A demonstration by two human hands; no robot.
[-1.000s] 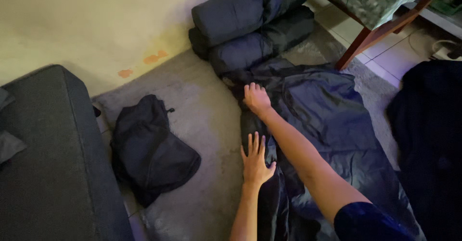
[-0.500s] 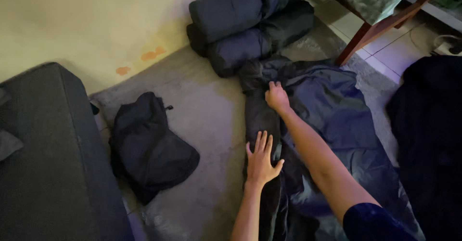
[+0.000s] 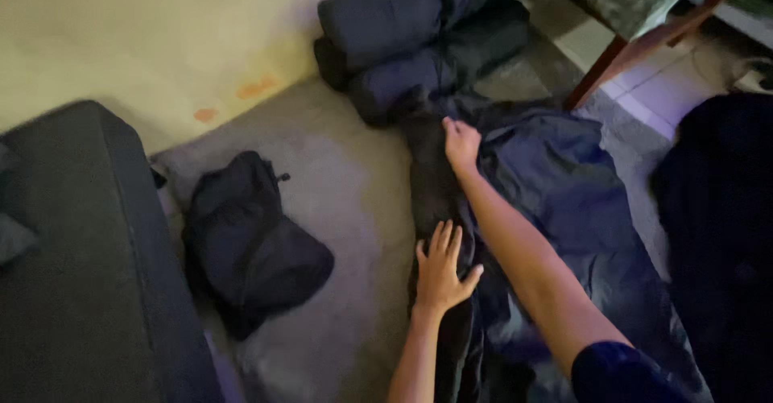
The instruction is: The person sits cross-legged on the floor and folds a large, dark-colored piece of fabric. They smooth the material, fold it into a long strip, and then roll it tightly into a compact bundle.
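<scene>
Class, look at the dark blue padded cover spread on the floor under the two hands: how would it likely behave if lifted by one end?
The blue padded cover would probably droop: it lies creased under the left hand and right hand. Its sheen suggests slippery fabric. Likely light for its bulk.

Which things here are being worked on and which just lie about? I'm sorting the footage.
In hand: dark blue jacket, left hand flat on it, right hand on it.
Lying about: black bag, rolled dark bundles, wooden table.

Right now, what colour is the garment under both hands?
Dark navy blue garment, clearest in the head view.
</scene>
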